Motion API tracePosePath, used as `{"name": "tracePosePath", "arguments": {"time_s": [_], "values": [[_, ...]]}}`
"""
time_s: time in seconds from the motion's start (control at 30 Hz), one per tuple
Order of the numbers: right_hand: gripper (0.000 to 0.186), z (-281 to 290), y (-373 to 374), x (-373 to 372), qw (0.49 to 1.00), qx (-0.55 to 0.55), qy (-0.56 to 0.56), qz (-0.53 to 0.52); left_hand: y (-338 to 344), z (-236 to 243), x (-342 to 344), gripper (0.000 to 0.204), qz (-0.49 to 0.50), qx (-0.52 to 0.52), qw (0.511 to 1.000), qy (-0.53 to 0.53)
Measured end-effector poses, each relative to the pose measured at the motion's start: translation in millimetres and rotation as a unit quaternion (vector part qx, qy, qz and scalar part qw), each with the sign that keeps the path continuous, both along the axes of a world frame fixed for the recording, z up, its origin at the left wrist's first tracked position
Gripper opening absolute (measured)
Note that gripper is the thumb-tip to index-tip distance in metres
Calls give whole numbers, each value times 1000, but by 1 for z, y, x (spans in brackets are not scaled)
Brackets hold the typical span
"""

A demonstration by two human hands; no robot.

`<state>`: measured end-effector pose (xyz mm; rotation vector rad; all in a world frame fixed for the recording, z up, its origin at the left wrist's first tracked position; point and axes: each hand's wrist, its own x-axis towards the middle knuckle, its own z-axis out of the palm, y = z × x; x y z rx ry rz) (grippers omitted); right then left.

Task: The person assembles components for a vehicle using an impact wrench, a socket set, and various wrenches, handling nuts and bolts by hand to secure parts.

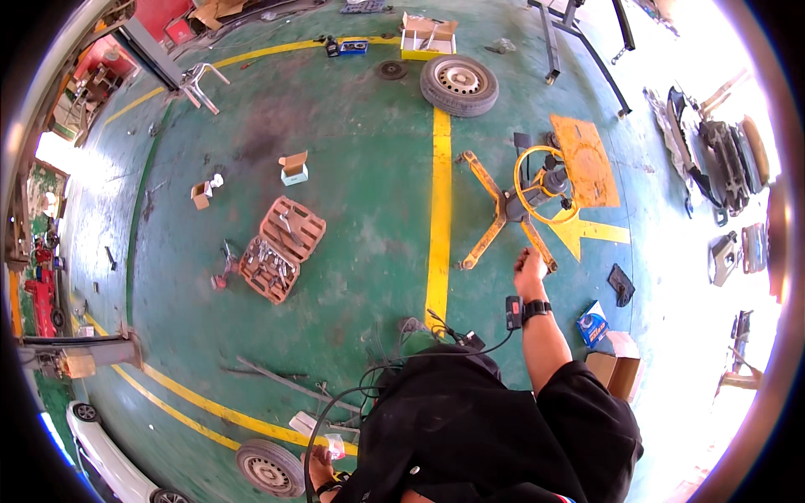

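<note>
1. Right hand is out in front, reaching down to the orange-yellow steel stand with splayed legs on the green workshop floor; its fingers look curled at the tip of the nearest leg, though whether they grip it I cannot tell.
2. The stand sits just right of the yellow painted floor line, with a yellow hose loop coiled over its hub.
3. It reads as heavy, rigid and painted smooth, possibly greasy; a leg near the hub looks the surest hold.
4. Left hand is low beside a car wheel lying flat, fingers apparently pinching a small pale object; it's too small to be sure.
</note>
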<state>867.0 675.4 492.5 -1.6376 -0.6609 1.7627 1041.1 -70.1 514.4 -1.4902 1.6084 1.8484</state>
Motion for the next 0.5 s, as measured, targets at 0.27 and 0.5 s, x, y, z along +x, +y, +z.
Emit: {"name": "tracePosePath", "arguments": {"time_s": [0.27,0.5], "values": [[17,-16,31,57,999,-17,2,-38,-16,-54,-123,28,-12,8,1000,2],[19,-68,39,104,793,485,-284,237,-10,-115,-281,31,-30,33,998,-49]]}}
